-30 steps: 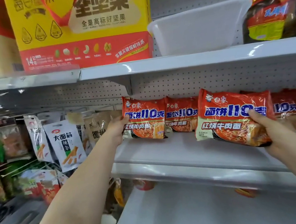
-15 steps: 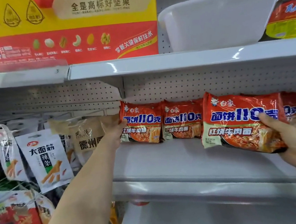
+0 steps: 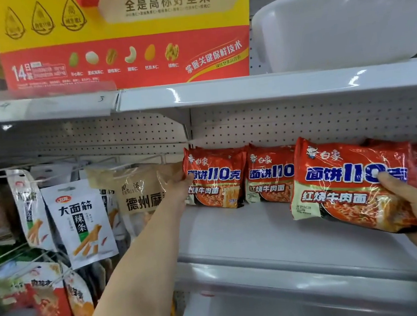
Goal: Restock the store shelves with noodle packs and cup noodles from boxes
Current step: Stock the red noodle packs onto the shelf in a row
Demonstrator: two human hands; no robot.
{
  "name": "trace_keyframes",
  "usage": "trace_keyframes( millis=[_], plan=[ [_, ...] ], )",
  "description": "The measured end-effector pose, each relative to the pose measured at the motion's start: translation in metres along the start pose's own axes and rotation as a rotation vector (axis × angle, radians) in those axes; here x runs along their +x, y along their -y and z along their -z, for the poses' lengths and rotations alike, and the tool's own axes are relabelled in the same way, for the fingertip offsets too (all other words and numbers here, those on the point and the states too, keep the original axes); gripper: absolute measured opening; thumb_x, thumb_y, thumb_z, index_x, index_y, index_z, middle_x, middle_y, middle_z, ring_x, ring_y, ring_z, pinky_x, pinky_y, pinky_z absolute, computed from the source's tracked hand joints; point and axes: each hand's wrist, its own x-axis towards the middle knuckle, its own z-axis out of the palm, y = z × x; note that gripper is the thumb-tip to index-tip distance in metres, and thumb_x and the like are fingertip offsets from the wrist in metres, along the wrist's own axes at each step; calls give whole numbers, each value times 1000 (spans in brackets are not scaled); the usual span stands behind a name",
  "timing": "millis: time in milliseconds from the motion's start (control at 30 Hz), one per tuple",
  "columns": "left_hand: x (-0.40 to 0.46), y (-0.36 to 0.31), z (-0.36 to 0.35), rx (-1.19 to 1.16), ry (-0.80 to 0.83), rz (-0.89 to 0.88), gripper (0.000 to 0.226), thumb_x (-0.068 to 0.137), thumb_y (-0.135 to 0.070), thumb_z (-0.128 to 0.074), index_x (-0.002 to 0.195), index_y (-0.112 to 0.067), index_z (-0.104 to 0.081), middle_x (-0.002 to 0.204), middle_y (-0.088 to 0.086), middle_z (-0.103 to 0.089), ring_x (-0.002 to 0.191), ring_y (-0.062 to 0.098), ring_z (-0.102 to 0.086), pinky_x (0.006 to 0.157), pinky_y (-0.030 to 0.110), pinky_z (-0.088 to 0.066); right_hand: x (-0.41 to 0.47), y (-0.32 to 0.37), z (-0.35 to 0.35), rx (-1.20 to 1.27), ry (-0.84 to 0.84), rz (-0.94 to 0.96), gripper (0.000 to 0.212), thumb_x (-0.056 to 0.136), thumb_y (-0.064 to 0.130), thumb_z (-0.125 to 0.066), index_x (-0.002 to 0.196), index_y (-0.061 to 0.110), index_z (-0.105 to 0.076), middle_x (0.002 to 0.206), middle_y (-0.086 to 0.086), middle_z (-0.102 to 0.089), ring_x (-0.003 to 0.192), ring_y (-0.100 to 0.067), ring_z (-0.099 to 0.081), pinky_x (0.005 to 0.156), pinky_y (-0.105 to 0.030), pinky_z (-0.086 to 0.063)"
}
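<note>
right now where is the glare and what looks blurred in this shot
Head view: glare streaks the upper shelf edge and the wrapper of the held noodle pack; hanging snack bags at lower left smear with motion blur; shelf lines bow from the wide-angle lens.

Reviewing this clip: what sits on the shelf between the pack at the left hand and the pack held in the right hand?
In the head view, one more red noodle pack stands on the white shelf between them, at the back.

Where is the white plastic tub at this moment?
The tub sits on the top shelf, at the upper right of the head view, just right of the yellow nut box.
</note>
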Motion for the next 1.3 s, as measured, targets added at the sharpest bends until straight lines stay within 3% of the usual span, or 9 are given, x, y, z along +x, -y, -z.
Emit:
trace_keyframes(
  millis=[167,333,533,633,800,967,1100,1200,1300],
  plan=[
    [-25,-14,-3,-31,-73,-6,44,101,-14,-59,143,-10,-48,112,8,-71,110,30,-68,101,54,-51,0,-6,-7,16,12,0,84,52,36,-90,129,17,-59,113,-8,-76,100,-31,-74,97,-57,-50],
    [-16,-14,2,28,-109,-49,19,98,-16,-62,117,-20,-61,126,11,-67,113,30,-66,103,51,-50,-3,-6,-26,13,14,17,77,58,28,-87,128,12,-59,108,-9,-76,97,-32,-74,96,-58,-52],
    [15,-15,-6,503,-408,-177,108,56,-94,-49,131,-16,-58,134,9,-62,125,33,-57,106,52,-45,-9,-4,-42,38,46,3,61,71,24,-84,125,11,-60,106,-10,-77,95,-29,-75,86,-50,-58],
    [-82,-60,-63,389,-118,-294,63,89,-62,-62,133,-18,-55,125,-8,-59,117,17,-56,102,39,-45,-9,-10,-45,40,50,-25,70,68,28,-89,128,15,-57,105,-8,-78,95,-29,-75,91,-54,-57],
    [-156,-55,-126,133,300,-76,45,91,-52,-64,120,-18,-58,109,-4,-73,95,14,-70,85,31,-56,-12,-21,-51,46,96,-41,114,38,46,-103,134,17,-50,111,-7,-76,99,-30,-75,94,-57,-55],
    [-170,-39,-142,-103,248,-2,21,94,-27,-70,111,-15,-68,98,3,-78,92,25,-76,87,50,-60,-23,-18,-56,-10,93,1,66,67,39,-90,121,16,-60,103,-5,-78,97,-26,-75,95,-55,-56],
    [-172,-39,-146,-265,184,52,24,94,-25,-71,114,-13,-66,101,8,-78,92,30,-76,87,55,-59,-21,-23,-52,19,55,26,97,49,69,-91,126,20,-60,116,-1,-74,113,-26,-68,106,-56,-47],
    [-169,-40,-144,-321,135,74,25,92,-26,-72,113,-13,-65,102,9,-77,91,30,-76,86,55,-59,-22,-23,-52,47,40,32,36,81,50,-78,94,19,-66,97,-2,-79,107,-25,-71,109,-53,-44],
    [-166,-38,-141,-337,98,76,31,88,-30,-77,111,-13,-64,102,10,-77,87,29,-76,82,53,-61,-14,-33,-51,83,-31,42,14,94,25,-70,84,17,-62,97,-5,-76,109,-29,-68,108,-54,-46]
  ],
)
